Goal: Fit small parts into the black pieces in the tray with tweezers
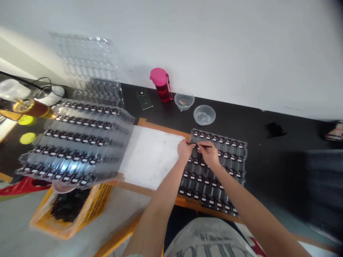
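Observation:
My left hand (184, 148) is closed at the upper left of a clear plastic tray (232, 182), its fingertips pinching a small black part that is mostly hidden. Beside it, my right hand (210, 154) grips a thin dark pen-like tool (205, 146), whose tip points toward the left fingertips. I cannot tell whether it is tweezers. Rows of black parts with white labels and round rings fill the tray under both hands. A white sheet (152, 157) lies just left of it.
A stack of clear trays (112, 146) bearing similar parts stands left. Behind the work are a bowl of tiny clear pieces (203, 117), another bowl (184, 97), a pink-lidded bottle (162, 87) and a phone (144, 100). A yellow crate (92, 210) of black pieces sits below left.

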`<state>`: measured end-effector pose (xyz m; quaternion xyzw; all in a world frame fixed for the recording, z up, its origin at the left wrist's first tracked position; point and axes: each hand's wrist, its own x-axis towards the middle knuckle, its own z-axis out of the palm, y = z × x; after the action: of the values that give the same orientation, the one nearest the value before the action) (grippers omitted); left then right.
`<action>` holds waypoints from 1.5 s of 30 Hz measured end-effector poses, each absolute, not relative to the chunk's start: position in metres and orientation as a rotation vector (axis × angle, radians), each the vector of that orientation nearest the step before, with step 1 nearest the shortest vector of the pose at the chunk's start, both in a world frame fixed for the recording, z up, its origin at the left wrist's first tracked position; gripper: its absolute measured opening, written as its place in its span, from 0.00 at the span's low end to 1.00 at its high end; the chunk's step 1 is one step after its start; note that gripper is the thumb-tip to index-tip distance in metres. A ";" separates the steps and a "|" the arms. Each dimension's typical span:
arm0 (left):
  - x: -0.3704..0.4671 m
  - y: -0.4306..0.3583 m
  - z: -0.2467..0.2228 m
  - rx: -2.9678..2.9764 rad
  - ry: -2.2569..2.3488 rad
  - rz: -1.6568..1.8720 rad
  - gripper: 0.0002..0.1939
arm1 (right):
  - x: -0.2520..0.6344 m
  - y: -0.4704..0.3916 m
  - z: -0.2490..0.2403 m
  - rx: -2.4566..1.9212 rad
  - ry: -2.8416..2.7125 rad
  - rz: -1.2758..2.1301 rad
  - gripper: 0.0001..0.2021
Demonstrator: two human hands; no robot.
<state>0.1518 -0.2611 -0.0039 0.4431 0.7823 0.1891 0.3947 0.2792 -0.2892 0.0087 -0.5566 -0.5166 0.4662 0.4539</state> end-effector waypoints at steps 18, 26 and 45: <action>0.155 -0.262 -0.004 1.176 2.040 0.432 0.10 | 0.285 -0.303 0.021 -1.336 -1.164 1.133 0.08; 0.152 -0.262 -0.007 1.213 2.052 0.420 0.10 | 0.305 -0.329 0.035 -1.327 -1.064 1.123 0.06; 0.151 -0.259 -0.009 1.231 2.101 0.368 0.12 | 0.332 -0.364 0.038 -1.357 -0.977 1.110 0.07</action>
<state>0.1509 -0.2586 -0.0091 0.4714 0.8044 0.1408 0.3330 0.3319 -0.3638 0.0380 -0.5702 -0.4104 0.4666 0.5374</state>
